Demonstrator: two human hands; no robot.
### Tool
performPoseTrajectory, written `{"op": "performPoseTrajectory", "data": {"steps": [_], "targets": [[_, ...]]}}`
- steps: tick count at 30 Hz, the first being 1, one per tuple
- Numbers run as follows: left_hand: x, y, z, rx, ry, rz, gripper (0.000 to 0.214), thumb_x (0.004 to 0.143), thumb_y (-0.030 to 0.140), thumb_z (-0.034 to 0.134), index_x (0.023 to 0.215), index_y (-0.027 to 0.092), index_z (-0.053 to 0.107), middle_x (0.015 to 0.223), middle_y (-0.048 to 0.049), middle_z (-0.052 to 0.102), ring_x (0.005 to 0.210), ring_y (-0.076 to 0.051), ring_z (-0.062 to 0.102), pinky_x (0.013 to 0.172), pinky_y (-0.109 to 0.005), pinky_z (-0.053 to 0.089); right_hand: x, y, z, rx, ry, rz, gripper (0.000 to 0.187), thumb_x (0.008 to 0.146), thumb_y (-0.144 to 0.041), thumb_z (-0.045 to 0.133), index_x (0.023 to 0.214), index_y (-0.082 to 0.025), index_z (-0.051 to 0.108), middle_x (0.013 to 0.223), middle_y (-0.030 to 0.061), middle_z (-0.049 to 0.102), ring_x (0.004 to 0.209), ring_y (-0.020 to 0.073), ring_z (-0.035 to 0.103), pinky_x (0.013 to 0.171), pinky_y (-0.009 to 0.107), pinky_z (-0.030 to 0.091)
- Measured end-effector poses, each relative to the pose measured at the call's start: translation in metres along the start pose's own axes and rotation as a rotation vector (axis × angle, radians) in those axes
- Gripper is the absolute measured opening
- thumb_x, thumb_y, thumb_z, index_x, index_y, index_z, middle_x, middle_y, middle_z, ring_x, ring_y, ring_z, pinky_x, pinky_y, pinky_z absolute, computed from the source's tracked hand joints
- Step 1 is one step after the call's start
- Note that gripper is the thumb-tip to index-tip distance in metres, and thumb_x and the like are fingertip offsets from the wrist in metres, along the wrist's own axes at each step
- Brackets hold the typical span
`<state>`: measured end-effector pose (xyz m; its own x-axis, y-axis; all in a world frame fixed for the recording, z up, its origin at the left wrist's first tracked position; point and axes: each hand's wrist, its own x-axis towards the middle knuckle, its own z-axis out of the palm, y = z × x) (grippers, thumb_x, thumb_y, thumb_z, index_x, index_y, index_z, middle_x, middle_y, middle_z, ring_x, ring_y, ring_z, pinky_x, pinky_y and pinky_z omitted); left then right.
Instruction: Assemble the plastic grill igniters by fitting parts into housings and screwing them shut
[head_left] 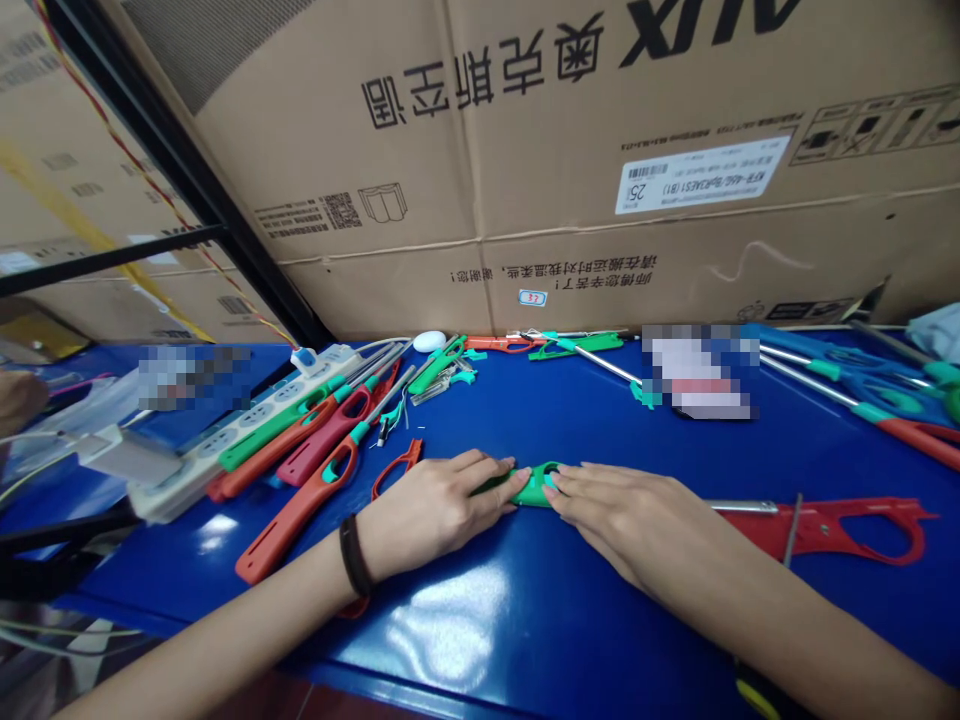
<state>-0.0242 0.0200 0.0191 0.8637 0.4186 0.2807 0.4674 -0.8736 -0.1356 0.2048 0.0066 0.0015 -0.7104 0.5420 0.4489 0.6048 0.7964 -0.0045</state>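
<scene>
A green utility lighter [534, 488] lies low over the blue table, mostly covered by my fingers, with a teal trigger piece at its loop. My left hand [450, 500] closes on its left part, thumb and fingertips pressed on the casing. From the other side my right hand [626, 510] pinches the loop end, its fingertips close together. Past my right wrist is a red lighter casing [814, 530] with a metal tube and a thin metal strip across it. A red-orange casing piece [397, 470] rests just behind my left hand.
Several assembled lighters [300, 515] lean along a white power strip [247, 430] at the left. Small loose parts [450, 378] and a green casing [577, 346] lie at the back. More lighters [862, 405] sit at the right. A large cardboard box [480, 200] walls off the far edge.
</scene>
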Motion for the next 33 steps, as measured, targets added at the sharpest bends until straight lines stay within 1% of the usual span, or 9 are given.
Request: {"op": "performPoseTrajectory", "data": {"steps": [5,8,11,14,17,20,27,31,33], "targets": [[0.001,-0.001,0.000,0.052,-0.020,0.026,0.030,0.097,0.024,0.039,0.117,0.011,0.057,0.104,-0.0112,0.068,0.087,-0.019,0.065,0.073,-0.031,0.059,0.002,-0.003,0.001,-0.037,-0.056,-0.015,0.024,0.074,-0.004,0.060,0.092,-0.015,0.072,0.094,0.0085,0.074,0.084,0.0215,0.071,0.084,0.029,0.057],[0.001,-0.004,0.003,0.119,0.021,0.087,0.030,0.097,0.025,0.041,0.117,0.009,0.056,0.104,-0.0123,0.069,0.083,-0.018,0.067,0.069,-0.029,0.059,0.002,0.001,-0.005,0.078,-0.091,0.039,0.023,0.077,-0.006,0.061,0.092,-0.018,0.072,0.095,0.0046,0.075,0.086,0.0205,0.071,0.086,0.030,0.057],[0.002,-0.010,0.008,0.191,0.106,0.166,0.029,0.095,0.023,0.042,0.115,0.006,0.055,0.098,-0.0118,0.071,0.073,-0.016,0.068,0.061,-0.026,0.059,0.000,0.006,-0.011,0.171,-0.091,0.049,0.026,0.079,-0.011,0.063,0.102,-0.021,0.069,0.104,0.0024,0.073,0.096,0.0204,0.068,0.095,0.036,0.052],[0.003,-0.014,0.010,0.231,0.160,0.201,0.026,0.095,0.019,0.042,0.111,0.005,0.056,0.090,-0.0104,0.072,0.065,-0.015,0.067,0.056,-0.023,0.057,-0.003,0.012,-0.013,0.207,-0.090,0.069,0.034,0.080,-0.015,0.064,0.114,-0.020,0.064,0.113,0.0043,0.069,0.102,0.0212,0.066,0.093,0.038,0.053],[0.004,-0.015,0.007,0.198,0.148,0.142,0.025,0.095,0.019,0.040,0.109,0.006,0.056,0.084,-0.0084,0.072,0.063,-0.014,0.067,0.053,-0.022,0.055,-0.004,0.017,-0.012,0.228,-0.075,0.153,0.034,0.084,-0.017,0.060,0.118,-0.021,0.061,0.114,0.0043,0.068,0.100,0.0200,0.066,0.087,0.035,0.056],[0.003,-0.015,0.002,0.107,0.099,0.080,0.026,0.096,0.022,0.040,0.110,0.008,0.056,0.083,-0.0070,0.071,0.066,-0.015,0.068,0.057,-0.024,0.056,-0.004,0.022,-0.011,0.199,-0.083,0.237,0.030,0.085,-0.022,0.061,0.115,-0.019,0.063,0.109,0.0054,0.070,0.094,0.0223,0.068,0.083,0.038,0.057],[-0.004,-0.015,-0.003,-0.088,0.028,0.038,0.030,0.096,0.022,0.040,0.118,0.007,0.055,0.107,-0.0127,0.069,0.083,-0.020,0.070,0.071,-0.028,0.057,-0.004,0.022,-0.012,0.235,-0.111,0.250,0.024,0.087,-0.027,0.059,0.109,-0.021,0.064,0.103,0.0034,0.072,0.087,0.0223,0.069,0.080,0.037,0.057],[0.004,-0.007,-0.004,-0.206,-0.040,-0.125,0.029,0.094,0.028,0.047,0.117,0.014,0.058,0.100,-0.0066,0.071,0.078,-0.017,0.070,0.069,-0.026,0.056,-0.004,0.019,-0.013,0.269,-0.114,0.265,0.023,0.087,-0.027,0.059,0.109,-0.022,0.065,0.102,0.0028,0.072,0.088,0.0221,0.069,0.080,0.035,0.056],[0.012,0.001,-0.003,-0.252,-0.015,-0.191,0.028,0.094,0.032,0.049,0.115,0.017,0.060,0.103,-0.0054,0.070,0.086,-0.017,0.069,0.075,-0.024,0.054,-0.004,0.017,-0.015,0.297,-0.124,0.266,0.022,0.087,-0.026,0.059,0.107,-0.024,0.066,0.101,0.0022,0.072,0.087,0.0212,0.069,0.080,0.033,0.055]]}}
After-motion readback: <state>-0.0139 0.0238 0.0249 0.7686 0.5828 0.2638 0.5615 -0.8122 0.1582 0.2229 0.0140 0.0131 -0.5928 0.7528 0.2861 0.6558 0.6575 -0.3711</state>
